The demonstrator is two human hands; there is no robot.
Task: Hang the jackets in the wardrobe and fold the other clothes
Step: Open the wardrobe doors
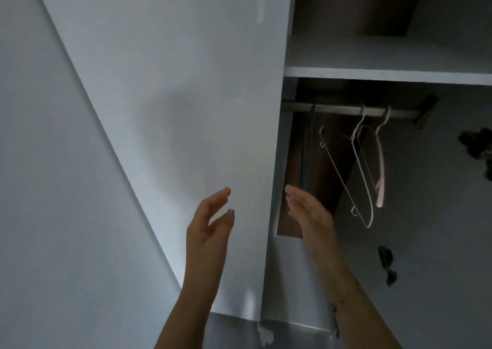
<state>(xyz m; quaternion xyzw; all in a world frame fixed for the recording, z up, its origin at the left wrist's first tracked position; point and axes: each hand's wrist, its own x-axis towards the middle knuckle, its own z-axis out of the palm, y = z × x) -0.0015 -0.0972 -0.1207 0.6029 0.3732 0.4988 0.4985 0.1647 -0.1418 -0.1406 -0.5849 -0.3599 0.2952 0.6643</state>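
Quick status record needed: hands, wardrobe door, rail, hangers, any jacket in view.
left hand: raised, open, holds nothing
right hand: raised, open, at the door edge, holds nothing
wardrobe door: open
rail: under the shelf
hangers: white hanger, pink hanger and a dark one beside the door, all bare
jacket: none in view
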